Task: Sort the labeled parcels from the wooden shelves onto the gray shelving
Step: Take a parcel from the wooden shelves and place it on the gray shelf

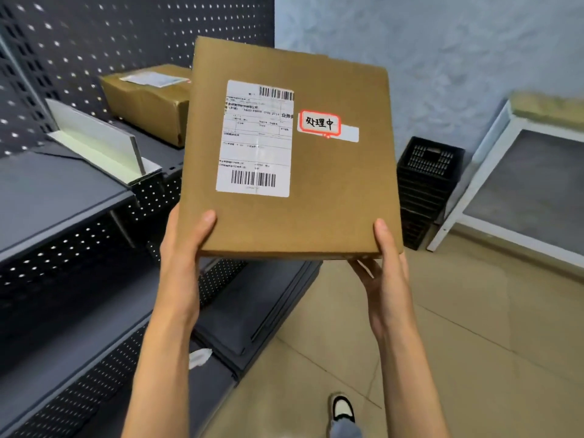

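I hold a flat brown cardboard parcel (319, 191) up in front of me, its top face tilted toward the camera. It bears a white shipping label (256, 140) with barcodes and a small red-bordered sticker (319, 123) with handwritten characters. My left hand (186, 245) grips its near left corner, thumb on top. My right hand (384, 257) grips the near right corner, thumb on top and fingers underneath. The gray shelving (57, 197) with a perforated back stands to my left. A second brown parcel (148, 102) with a label lies on its upper shelf.
A gray divider plate (98, 137) stands on the upper shelf beside that parcel. A stack of black plastic crates (426, 184) sits on the floor against the blue wall. A white-framed rack (518, 184) stands at the right. My shoe (343, 409) is on the tiled floor.
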The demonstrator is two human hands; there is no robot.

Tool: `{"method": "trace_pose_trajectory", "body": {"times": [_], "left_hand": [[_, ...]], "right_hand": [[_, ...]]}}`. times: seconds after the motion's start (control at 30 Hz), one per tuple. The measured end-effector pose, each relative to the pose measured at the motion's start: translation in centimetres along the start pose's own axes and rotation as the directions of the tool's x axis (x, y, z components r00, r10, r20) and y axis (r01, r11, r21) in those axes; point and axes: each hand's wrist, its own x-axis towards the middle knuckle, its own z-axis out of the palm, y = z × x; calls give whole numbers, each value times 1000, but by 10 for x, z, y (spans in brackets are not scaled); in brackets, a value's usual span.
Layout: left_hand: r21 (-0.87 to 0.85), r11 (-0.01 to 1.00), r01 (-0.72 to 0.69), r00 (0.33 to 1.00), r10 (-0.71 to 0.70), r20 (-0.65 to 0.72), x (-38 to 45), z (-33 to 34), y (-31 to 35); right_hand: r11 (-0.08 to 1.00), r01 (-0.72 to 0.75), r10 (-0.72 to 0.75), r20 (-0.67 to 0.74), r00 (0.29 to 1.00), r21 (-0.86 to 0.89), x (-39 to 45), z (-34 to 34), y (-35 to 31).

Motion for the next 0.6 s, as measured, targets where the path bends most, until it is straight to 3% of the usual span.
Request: {"method": "trace_pose_trajectory", "body": {"times": [0.3,0.6], "left_hand": [[59,990,-131,961,141,-239,81,56,-7],[129,972,-195,871,232,-432,138,82,1]], "right_hand": [[993,-113,101,226,969,39,149,43,-19],[984,-178,149,485,862,13,248,101,-29]]}}
